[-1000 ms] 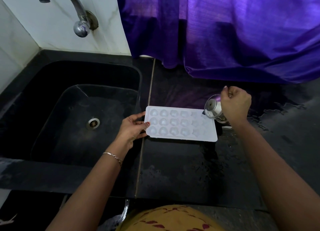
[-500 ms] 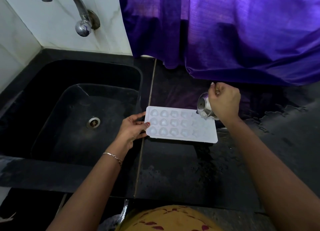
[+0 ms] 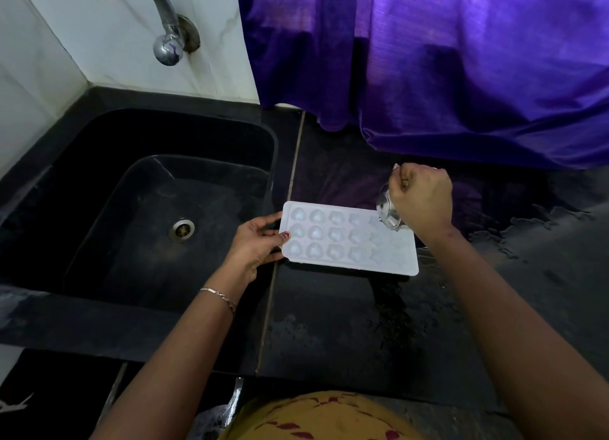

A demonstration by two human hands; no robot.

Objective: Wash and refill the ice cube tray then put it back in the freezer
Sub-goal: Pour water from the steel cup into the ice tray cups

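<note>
A white ice cube tray with heart-shaped cells lies flat on the black counter, just right of the sink. My left hand holds its left short edge, thumb on top. My right hand grips a small steel cup, tipped steeply with its mouth down-left over the tray's far right cells. The left cells glisten as if holding water; the right cells look paler.
A black sink with a steel drain lies to the left, a steel tap above it. A purple curtain hangs behind the counter. The black counter is wet around and right of the tray.
My right hand has moved the cup left and tilted it further over the tray's right end. My left hand and the tray have stayed put.
</note>
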